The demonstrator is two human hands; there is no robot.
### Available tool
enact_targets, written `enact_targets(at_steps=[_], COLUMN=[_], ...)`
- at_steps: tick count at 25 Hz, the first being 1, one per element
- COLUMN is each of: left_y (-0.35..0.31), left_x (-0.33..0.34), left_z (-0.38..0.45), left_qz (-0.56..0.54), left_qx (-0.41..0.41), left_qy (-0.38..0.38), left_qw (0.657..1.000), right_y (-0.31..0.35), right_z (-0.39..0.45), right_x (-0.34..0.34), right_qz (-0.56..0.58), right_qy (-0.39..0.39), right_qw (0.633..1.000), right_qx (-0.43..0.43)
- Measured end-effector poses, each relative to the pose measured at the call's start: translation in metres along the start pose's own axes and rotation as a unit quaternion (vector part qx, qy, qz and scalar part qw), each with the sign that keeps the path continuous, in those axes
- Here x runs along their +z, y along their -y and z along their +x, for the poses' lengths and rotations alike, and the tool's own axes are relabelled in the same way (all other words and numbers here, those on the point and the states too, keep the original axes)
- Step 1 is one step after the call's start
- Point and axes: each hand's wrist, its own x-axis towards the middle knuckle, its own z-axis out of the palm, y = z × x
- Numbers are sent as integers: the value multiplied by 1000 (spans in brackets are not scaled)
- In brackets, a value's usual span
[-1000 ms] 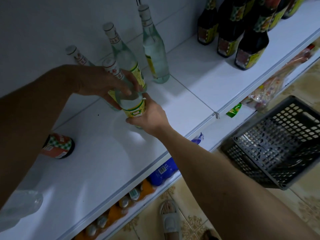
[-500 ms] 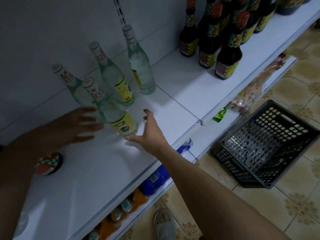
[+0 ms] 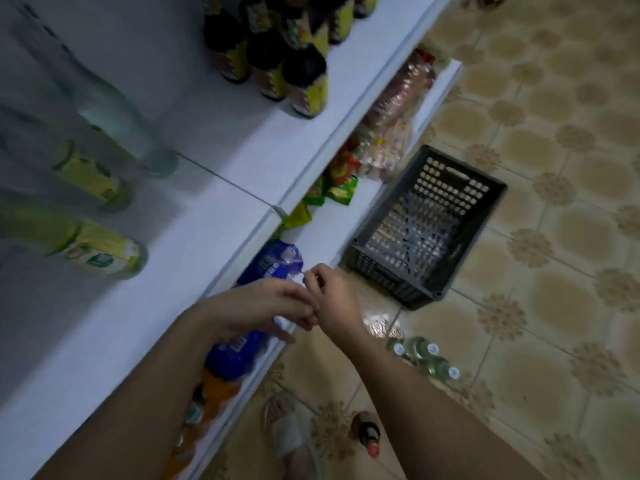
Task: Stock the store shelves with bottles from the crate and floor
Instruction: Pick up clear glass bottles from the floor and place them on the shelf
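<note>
Clear bottles (image 3: 100,185) blurred (necks cut off left).

left hand (image 3: 266,306); right hand (image 3: 329,299); touching, empty

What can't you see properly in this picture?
- Clear bottles on the shelf, head view: motion blur smears the labels, and the left edge cuts off their necks.
- Dark bottles: tops cut off by the top edge.
- Left hand and right hand: blurred and overlapping, grip unclear.
</note>
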Motion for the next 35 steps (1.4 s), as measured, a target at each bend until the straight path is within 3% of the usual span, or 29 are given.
enact_targets(at_steps=[4, 9, 14, 19, 27, 35], left_y=[32, 97, 145, 194, 193, 87], left_x=[66, 140, 202, 221, 194, 125], left_z=[82, 172, 278, 349, 339, 212], left_qz=[32, 157, 213, 278, 315, 343], left_qx=[-63, -118, 27, 80, 155, 204], left_qy=[-54, -24, -119, -158, -145, -189], left_qw=[996, 980, 969, 944, 925, 897], right_y=[-114, -235, -335, -390, -382, -219], right_z=[-38, -67, -39, -5, 5, -5], right_x=[-31, -64, -87, -66, -64, -142], right_qz=[-33, -72, -246, -343, -254, -215], right_qy=[7, -5, -66, 0, -62, -47], right_qw=[989, 963, 931, 920, 951, 972], right_qx=[146, 258, 262, 188, 165, 77])
